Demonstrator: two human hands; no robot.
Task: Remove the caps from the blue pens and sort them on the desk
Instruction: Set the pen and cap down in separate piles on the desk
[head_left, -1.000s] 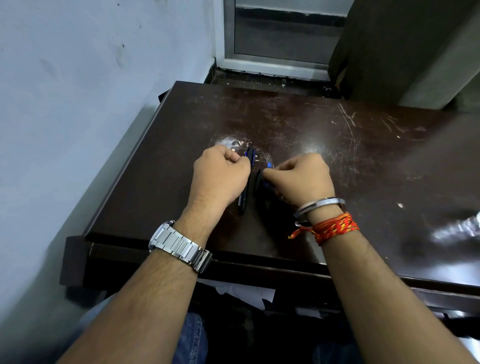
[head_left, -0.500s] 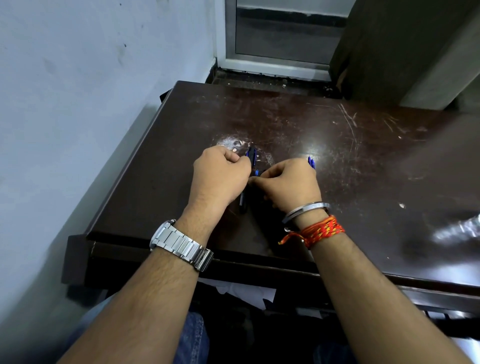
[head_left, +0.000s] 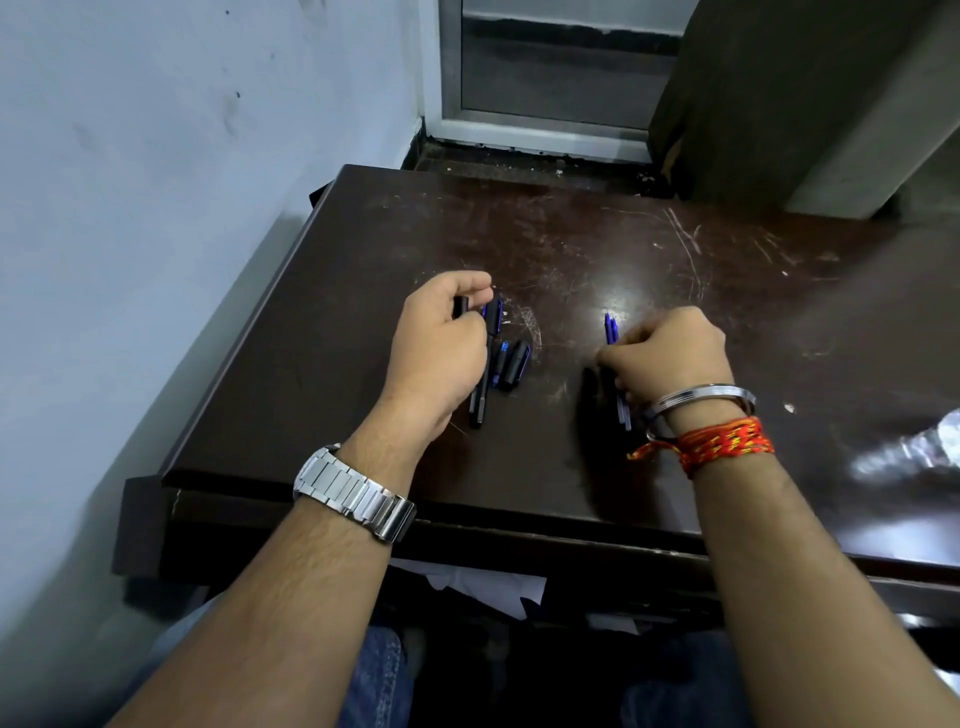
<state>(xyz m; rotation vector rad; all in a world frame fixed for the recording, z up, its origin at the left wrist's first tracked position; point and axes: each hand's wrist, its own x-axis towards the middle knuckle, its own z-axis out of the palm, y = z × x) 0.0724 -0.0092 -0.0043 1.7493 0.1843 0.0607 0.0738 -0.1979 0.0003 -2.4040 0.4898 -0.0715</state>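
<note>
The left hand (head_left: 441, 348) is curled, knuckles up, around a black capped pen (head_left: 480, 384) on the desk (head_left: 363, 260). The right hand (head_left: 670, 353) is closed on uncapped blue pens (head_left: 610, 327). Loose caps (head_left: 514, 364) lie between.

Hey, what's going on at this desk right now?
A person seated at a scratched dark brown wooden desk is sorting pen parts into two groups. The left hand pinches a small black piece over a cluster of black-and-blue pens and caps. The right hand, set apart to the right, is closed on a bundle of thin blue pen refills lying against the desk.
</note>
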